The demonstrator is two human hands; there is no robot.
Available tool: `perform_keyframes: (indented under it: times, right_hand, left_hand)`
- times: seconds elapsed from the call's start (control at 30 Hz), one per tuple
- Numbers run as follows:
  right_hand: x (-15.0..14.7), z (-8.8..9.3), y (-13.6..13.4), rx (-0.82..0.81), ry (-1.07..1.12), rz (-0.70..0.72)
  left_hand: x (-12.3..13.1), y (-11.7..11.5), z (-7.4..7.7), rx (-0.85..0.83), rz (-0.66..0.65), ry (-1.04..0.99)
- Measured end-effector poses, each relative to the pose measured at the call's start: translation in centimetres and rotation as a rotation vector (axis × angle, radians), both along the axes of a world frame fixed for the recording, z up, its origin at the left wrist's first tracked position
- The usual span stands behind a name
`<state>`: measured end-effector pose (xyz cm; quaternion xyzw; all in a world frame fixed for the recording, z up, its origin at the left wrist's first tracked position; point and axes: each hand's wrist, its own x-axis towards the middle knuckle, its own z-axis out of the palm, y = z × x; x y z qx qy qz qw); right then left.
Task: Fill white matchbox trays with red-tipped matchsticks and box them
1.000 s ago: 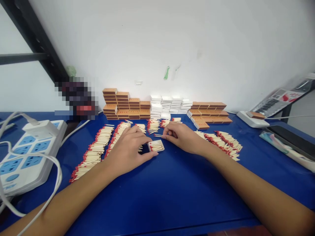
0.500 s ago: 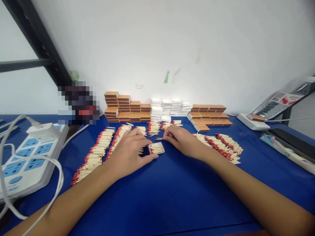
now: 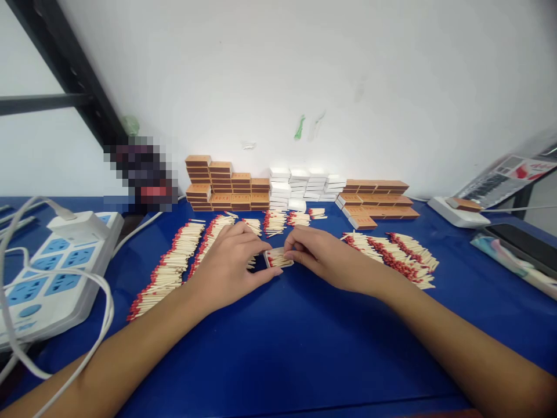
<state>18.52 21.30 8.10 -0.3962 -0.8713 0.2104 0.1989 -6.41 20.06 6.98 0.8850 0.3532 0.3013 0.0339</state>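
A small white matchbox tray (image 3: 277, 258) partly filled with red-tipped matches lies on the blue table (image 3: 304, 348). My left hand (image 3: 230, 264) rests beside it, thumb and fingers closed on the tray's left end. My right hand (image 3: 324, 255) has its fingertips pinched together over the tray's right end; what they hold is too small to make out. Rows of loose matches (image 3: 174, 267) lie to the left, more matches (image 3: 395, 255) to the right, and small bundles (image 3: 285, 220) just behind the hands.
Against the wall stand stacked brown matchbox sleeves (image 3: 226, 186), white trays (image 3: 300, 186) and more brown sleeves (image 3: 378, 197). A white power strip (image 3: 52, 267) with cables lies at the left. A second strip (image 3: 456, 212), a phone (image 3: 522, 244) and a packet lie at the right.
My right hand moved from just behind the tray down onto its right end. The left hand stayed on the tray.
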Motion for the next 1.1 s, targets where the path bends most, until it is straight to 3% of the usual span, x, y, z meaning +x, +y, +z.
perform_keyframes:
  times: [0.2,0.4,0.8,1.1]
  right_hand:
    - [-0.4,0.0,0.5,0.029,0.090,-0.050]
    - [-0.7,-2.0,2.1,0.169,-0.031,-0.081]
    - [-1.2,-2.9,3.0,0.122,-0.008,-0.185]
    - [0.1,-0.9,2.1,0.202,0.088,-0.115]
  left_hand:
    - [0.2,-0.3,0.1,-0.018,-0.016,-0.012]
    - [0.7,-0.7,0.1,-0.014,-0.071,-0.016]
    - [0.8,-0.7,0.2,0.000,-0.067,0.005]
    - [0.3,-0.3,0.1,0.101,0.059,-0.012]
